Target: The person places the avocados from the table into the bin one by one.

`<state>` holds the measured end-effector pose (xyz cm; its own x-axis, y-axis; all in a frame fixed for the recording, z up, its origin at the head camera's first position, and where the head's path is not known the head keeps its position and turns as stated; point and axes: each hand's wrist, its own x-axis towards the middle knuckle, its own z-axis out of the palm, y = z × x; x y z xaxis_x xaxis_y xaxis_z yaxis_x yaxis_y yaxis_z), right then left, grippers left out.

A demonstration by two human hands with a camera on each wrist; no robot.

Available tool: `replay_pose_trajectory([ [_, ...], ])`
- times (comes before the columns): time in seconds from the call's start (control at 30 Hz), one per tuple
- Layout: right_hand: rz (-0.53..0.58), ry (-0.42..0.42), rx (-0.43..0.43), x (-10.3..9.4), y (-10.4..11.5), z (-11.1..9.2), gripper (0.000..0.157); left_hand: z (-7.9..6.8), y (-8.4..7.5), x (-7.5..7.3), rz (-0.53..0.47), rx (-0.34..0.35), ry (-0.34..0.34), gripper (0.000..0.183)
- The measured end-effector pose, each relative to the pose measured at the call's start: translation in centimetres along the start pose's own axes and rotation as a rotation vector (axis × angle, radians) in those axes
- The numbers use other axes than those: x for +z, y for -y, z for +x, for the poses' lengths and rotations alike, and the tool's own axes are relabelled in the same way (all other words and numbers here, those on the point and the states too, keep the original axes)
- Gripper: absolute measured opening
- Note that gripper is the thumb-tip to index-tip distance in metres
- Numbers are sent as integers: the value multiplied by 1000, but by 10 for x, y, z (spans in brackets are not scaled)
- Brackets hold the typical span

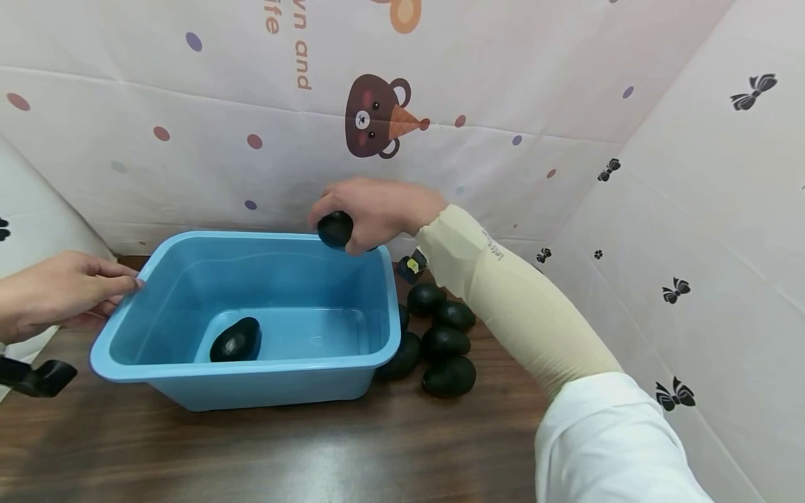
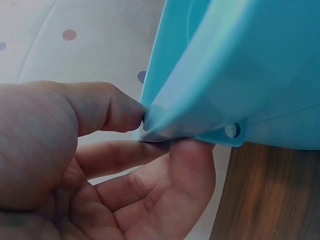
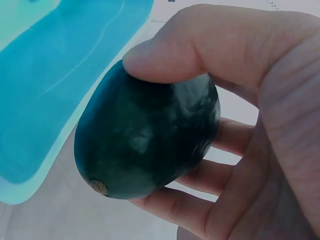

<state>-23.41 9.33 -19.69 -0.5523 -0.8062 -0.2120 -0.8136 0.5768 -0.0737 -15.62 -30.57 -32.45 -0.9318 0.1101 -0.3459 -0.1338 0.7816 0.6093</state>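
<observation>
An avocado (image 3: 145,137), dark green with a brown stem end, is gripped by my right hand (image 1: 377,209) over the right back rim of a blue plastic tub (image 1: 251,388). Thumb and fingers wrap round the fruit in the right wrist view. My left hand (image 1: 66,290) pinches the tub's left rim, thumb on top and fingers beneath, as the left wrist view (image 2: 125,150) shows. Inside the tub, a single avocado (image 1: 235,340) lies on the floor, left of the middle.
Several dark avocados (image 1: 448,377) are grouped on the brown wooden table (image 1: 283,454) just right of the tub, partly hidden by its wall. A patterned sheet (image 1: 490,91) hangs close behind the tub. At the left edge a black strap-like object (image 1: 40,377) shows.
</observation>
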Motion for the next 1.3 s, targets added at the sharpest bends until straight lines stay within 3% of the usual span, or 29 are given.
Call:
replay_pose_trajectory([
  [1.3, -62, 21, -54, -3, 30, 37, 53, 1, 4, 0, 2, 5, -6, 64],
])
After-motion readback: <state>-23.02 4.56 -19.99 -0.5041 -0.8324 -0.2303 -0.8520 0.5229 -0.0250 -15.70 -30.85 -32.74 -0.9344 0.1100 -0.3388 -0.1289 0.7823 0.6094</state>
